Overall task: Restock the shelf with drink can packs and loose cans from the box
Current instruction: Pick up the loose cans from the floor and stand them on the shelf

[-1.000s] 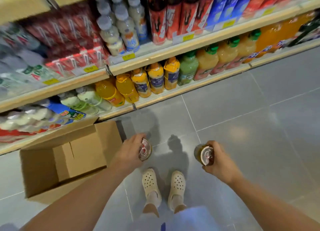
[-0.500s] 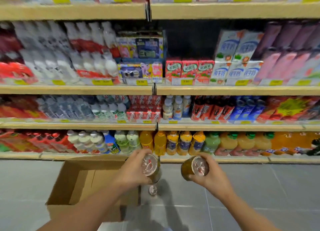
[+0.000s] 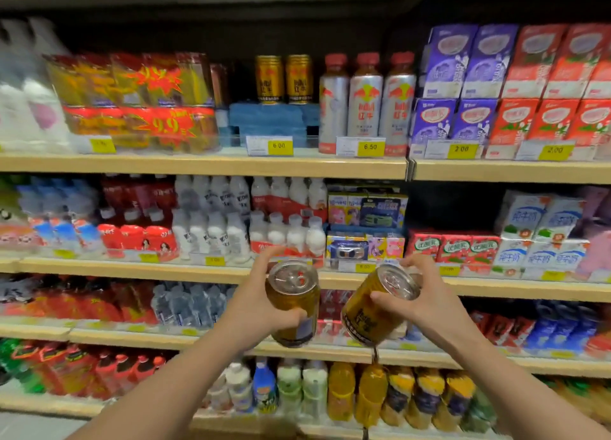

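Observation:
I hold one gold drink can in each hand, at chest height in front of the shelving. My left hand [image 3: 256, 302] grips the left gold can [image 3: 292, 307] around its side, silver top towards me. My right hand [image 3: 426, 302] grips the right gold can [image 3: 373, 310], tilted to the left. High on the upper shelf [image 3: 205, 165] two matching gold cans [image 3: 284, 79] stand on a blue pack [image 3: 269, 122], beside shrink-wrapped can packs [image 3: 139, 102] with red 9.9 stickers. The box is out of view.
Silver bottles with red caps [image 3: 367, 102] stand right of the shelved gold cans. Purple and red cartons [image 3: 509, 89] fill the upper right. Lower shelves hold white bottles [image 3: 284, 231], red packs and orange juice bottles [image 3: 370, 393]. Yellow price tags line the shelf edges.
My view has swung up from the floor and box to the upper shelves. Both hands have risen with their cans, from near the floor to the level of the middle shelves.

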`<state>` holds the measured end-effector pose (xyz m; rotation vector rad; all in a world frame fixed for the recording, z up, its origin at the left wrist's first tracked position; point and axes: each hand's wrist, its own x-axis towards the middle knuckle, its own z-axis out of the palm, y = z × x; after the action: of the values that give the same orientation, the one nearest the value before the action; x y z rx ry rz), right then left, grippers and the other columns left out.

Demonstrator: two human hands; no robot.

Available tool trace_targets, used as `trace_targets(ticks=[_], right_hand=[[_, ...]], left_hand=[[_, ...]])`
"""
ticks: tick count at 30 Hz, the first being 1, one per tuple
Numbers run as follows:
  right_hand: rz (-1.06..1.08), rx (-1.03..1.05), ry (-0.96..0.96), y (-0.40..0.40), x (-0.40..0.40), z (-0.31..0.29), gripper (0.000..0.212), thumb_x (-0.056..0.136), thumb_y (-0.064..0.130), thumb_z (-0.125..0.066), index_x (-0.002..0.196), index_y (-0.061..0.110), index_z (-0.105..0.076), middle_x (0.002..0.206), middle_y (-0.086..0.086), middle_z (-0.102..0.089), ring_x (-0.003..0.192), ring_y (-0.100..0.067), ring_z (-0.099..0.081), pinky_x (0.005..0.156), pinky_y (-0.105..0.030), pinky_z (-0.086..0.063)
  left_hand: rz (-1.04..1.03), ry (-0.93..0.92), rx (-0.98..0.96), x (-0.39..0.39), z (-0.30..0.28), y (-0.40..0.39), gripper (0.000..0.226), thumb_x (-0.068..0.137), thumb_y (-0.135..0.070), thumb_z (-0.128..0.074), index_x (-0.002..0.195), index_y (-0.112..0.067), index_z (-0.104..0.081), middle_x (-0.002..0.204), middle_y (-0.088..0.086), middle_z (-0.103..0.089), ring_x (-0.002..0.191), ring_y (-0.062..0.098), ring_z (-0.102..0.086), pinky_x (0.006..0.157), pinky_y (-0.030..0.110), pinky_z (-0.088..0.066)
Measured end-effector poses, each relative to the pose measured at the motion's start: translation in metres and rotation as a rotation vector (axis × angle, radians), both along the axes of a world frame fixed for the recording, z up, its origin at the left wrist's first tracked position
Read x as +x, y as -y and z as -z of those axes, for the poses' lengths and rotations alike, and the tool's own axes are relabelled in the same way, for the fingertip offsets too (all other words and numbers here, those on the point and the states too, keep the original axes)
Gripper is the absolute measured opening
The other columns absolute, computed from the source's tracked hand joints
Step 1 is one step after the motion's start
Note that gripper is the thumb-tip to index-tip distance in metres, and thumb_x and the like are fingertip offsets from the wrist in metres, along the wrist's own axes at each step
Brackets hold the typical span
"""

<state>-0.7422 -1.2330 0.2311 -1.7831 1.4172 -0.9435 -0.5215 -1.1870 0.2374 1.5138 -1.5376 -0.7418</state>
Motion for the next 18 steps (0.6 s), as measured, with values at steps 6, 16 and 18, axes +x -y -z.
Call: trace_targets(ticks=[6, 16, 18], right_hand=[[0.062, -0.089, 0.131, 0.014, 0.083, -0.059, 0.046, 0.069, 0.032, -0.074, 0.102, 0.026, -0.044, 0.089, 0.013, -0.055, 0.080, -0.007, -0.056, 0.065, -0.027, -0.048], [0.033, -0.156, 0.284, 0.017, 0.149, -0.131, 0.054, 0.048, 0.044, -0.075, 0.093, 0.032, -0.048, 0.093, 0.007, -0.061, 0.083, -0.010, -0.059, 0.059, -0.022, -0.044], [0.019, -0.171, 0.292, 0.018, 0.153, -0.142, 0.056, 0.050, 0.046, -0.079, 0.094, 0.032, -0.048, 0.092, 0.005, -0.061, 0.082, -0.011, -0.058, 0.059, -0.023, -0.044]], left_hand=[[0.035, -0.242, -0.119, 0.102, -0.064, 0.023, 0.068, 0.066, -0.011, -0.078, 0.112, -0.041, -0.038, 0.115, -0.006, -0.048, 0.099, 0.012, -0.053, 0.069, 0.017, -0.045], [0.112, -0.401, -0.215, 0.187, -0.120, 0.040, 0.068, 0.039, -0.020, -0.081, 0.096, -0.046, -0.056, 0.108, -0.004, -0.063, 0.095, 0.016, -0.063, 0.068, 0.027, -0.049], [0.110, -0.417, -0.216, 0.193, -0.124, 0.043, 0.066, 0.040, -0.018, -0.079, 0.095, -0.046, -0.056, 0.108, -0.004, -0.063, 0.095, 0.016, -0.063, 0.070, 0.029, -0.049]])
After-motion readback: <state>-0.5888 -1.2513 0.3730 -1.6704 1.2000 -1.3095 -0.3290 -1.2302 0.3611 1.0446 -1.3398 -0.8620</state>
